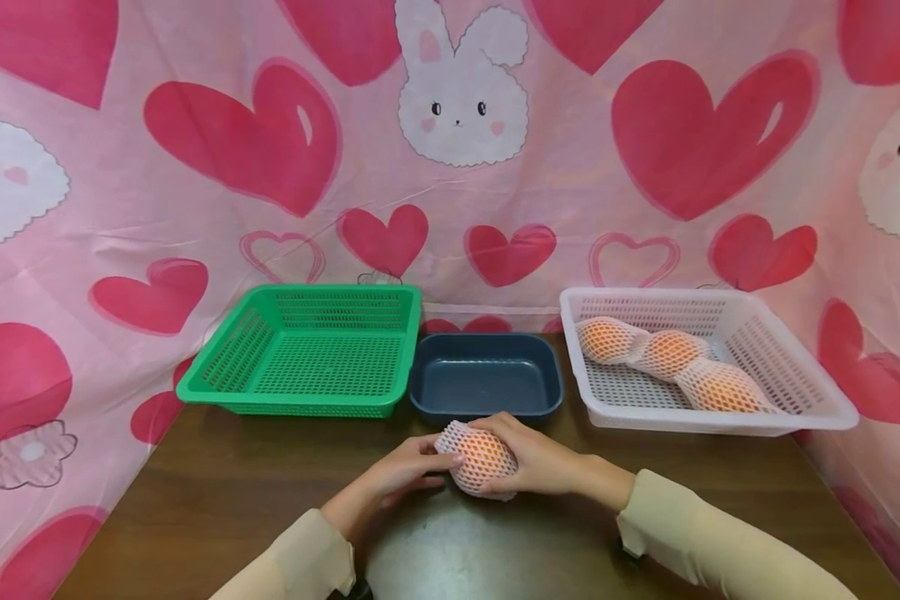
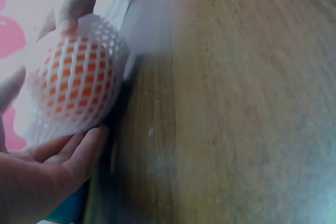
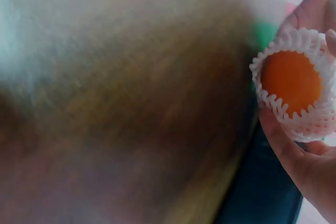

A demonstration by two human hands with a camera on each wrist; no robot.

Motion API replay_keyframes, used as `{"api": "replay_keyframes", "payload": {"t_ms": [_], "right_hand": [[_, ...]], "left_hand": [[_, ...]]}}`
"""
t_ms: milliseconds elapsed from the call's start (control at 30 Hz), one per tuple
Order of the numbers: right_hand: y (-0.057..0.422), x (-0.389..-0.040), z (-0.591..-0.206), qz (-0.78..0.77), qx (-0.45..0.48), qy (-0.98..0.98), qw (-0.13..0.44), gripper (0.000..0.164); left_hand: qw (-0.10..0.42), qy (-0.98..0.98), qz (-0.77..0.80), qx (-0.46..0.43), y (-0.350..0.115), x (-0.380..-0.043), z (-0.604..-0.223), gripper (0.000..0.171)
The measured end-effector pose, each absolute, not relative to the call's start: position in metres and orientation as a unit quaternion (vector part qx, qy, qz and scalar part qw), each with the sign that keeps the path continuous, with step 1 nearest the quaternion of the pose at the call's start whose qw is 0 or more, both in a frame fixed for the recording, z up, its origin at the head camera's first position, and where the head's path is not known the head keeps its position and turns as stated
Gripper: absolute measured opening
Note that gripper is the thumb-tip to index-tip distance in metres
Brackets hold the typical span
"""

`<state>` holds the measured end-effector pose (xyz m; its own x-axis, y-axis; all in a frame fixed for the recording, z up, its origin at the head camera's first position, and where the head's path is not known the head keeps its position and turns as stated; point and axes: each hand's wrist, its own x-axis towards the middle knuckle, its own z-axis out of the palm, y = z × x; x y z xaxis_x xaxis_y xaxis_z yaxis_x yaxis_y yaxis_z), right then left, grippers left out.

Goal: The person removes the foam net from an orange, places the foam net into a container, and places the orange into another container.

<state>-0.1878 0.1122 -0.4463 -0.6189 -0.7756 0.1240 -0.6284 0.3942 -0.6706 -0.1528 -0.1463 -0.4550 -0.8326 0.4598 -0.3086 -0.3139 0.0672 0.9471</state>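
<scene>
An orange point(image 1: 483, 458) in a white foam net sleeve is held between both hands, just in front of the dark blue basin point(image 1: 487, 377). The right hand point(image 1: 540, 458) grips it from the right, fingers over the far side and thumb on the near side. From the left, the left hand point(image 1: 401, 473) holds the sleeve's end, its thumb lying on the net and the fingers about the side. Bare orange skin point(image 3: 291, 83) shows through the sleeve's round mouth in the right wrist view. The left wrist view shows left fingertips point(image 2: 97, 137) right at the net.
A green basket point(image 1: 322, 367) with nothing in it stands at the back left. At the back right, a white basket point(image 1: 701, 421) holds three netted oranges point(image 1: 671, 354) in a row. All stand on a brown wooden table point(image 1: 270, 467) before a pink heart-patterned cloth point(image 1: 450, 200).
</scene>
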Motion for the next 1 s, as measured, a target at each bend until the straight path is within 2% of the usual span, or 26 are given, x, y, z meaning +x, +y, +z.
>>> {"api": "replay_keyframes", "payload": {"t_ms": [133,267,500,700,1000], "right_hand": [[0.112,-0.187,-0.449,-0.346,-0.423,0.83,0.11,0.079],[0.113,-0.188,-0.444,-0.337,-0.421,0.834,0.118,0.079],[0.112,-0.193,-0.432,-0.327,-0.416,0.842,0.106,0.062],[0.113,-0.199,-0.428,-0.345,-0.416,0.834,0.11,0.054],[0.119,-0.204,-0.426,-0.371,-0.385,0.835,0.131,0.046]], "left_hand": [[0.27,0.676,0.683,0.059,-0.143,-0.151,-0.456,0.05],[0.261,0.681,0.682,0.06,-0.141,-0.15,-0.455,0.052],[0.231,0.691,0.684,0.042,-0.138,-0.148,-0.457,0.058],[0.205,0.686,0.697,0.031,-0.133,-0.146,-0.456,0.051],[0.128,0.717,0.683,0.052,-0.121,-0.144,-0.453,0.037]]}}
